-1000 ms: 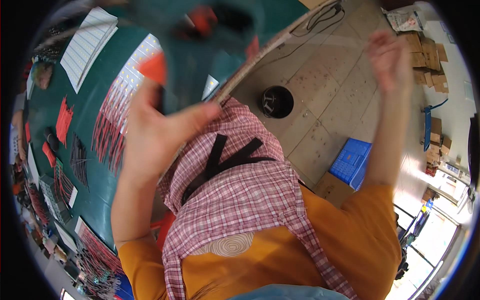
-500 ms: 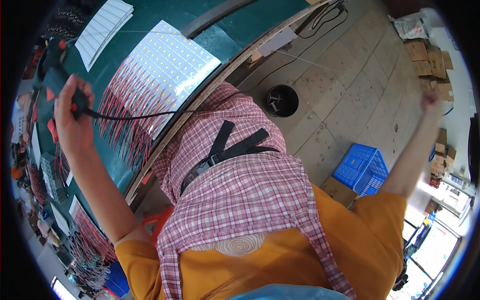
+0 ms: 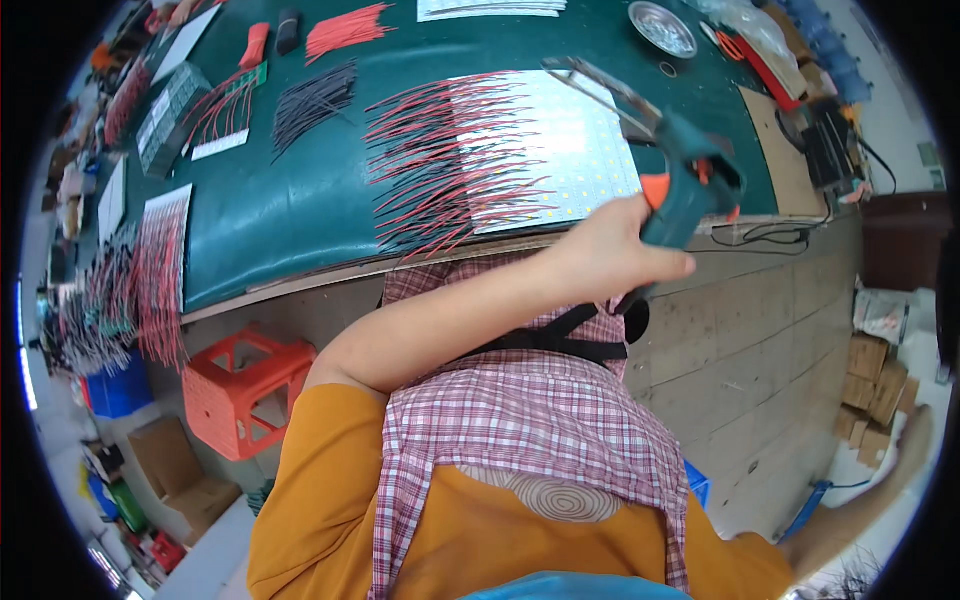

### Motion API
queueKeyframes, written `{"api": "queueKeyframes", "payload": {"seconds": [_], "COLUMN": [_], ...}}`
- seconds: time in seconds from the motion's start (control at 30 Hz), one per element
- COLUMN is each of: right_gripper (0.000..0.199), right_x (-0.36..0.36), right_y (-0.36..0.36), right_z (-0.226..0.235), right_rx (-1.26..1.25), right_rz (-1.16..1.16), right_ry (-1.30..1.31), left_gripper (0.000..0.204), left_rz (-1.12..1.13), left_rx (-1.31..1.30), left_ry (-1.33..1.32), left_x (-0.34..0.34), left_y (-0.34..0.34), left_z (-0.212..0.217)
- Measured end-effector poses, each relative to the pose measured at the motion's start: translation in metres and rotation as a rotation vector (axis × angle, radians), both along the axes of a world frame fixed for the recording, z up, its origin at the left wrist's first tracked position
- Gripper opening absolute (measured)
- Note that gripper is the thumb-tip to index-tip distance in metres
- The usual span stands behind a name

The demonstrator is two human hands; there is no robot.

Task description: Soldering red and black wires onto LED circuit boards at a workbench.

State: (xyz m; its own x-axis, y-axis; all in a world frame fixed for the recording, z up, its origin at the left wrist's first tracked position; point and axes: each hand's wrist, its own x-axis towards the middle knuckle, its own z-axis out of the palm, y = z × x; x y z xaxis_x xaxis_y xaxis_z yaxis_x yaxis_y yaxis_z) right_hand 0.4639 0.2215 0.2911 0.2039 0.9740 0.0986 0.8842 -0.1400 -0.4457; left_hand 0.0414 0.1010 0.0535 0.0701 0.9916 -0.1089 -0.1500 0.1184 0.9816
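Note:
My left hand (image 3: 620,250) is wrapped round the handle of a dark green soldering gun (image 3: 690,175) with an orange trigger and long metal arms at its front. The tool is raised over the right end of a white LED board panel (image 3: 560,150), whose surface glares. Red and black wires (image 3: 430,170) fan out from the panel's left side across the green tabletop. At the far right edge, away from the table, is my right hand (image 3: 915,435), its fingers too blurred to make out.
Bundles of black wires (image 3: 315,105) and red wires (image 3: 345,32) lie on the green table (image 3: 270,220). A metal dish (image 3: 662,30) sits at the back, scissors (image 3: 730,45) nearby. An orange stool (image 3: 240,390) stands below left; cardboard boxes (image 3: 870,390) are stacked at right.
My left hand has carried the soldering gun from the left to the right, across the front of the wired panel. The view has turned, and my right arm appears lower.

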Motion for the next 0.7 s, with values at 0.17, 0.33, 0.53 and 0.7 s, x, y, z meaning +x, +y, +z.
{"api": "queueKeyframes", "payload": {"seconds": [0.17,0.33,0.53,0.7], "right_gripper": [0.022,0.047,0.073,0.077], "right_x": [-0.096,-0.177,-0.173,0.051], "right_y": [-0.039,-0.048,-0.015,0.005], "right_z": [-0.146,-0.222,-0.256,-0.197], "right_rx": [-0.323,-0.396,0.027,0.234], "right_rz": [0.594,0.834,0.592,0.088], "right_ry": [0.139,0.665,0.793,0.576], "left_gripper": [0.049,0.035,0.042,0.029], "left_rz": [0.061,0.003,0.014,0.231], "left_rx": [-0.103,-0.093,-0.05,0.157], "left_ry": [0.122,0.058,0.117,-0.034], "left_x": [-0.004,0.008,0.018,-0.018], "left_y": [0.014,0.023,0.019,0.031], "left_z": [-0.014,0.006,0.011,0.007]}}
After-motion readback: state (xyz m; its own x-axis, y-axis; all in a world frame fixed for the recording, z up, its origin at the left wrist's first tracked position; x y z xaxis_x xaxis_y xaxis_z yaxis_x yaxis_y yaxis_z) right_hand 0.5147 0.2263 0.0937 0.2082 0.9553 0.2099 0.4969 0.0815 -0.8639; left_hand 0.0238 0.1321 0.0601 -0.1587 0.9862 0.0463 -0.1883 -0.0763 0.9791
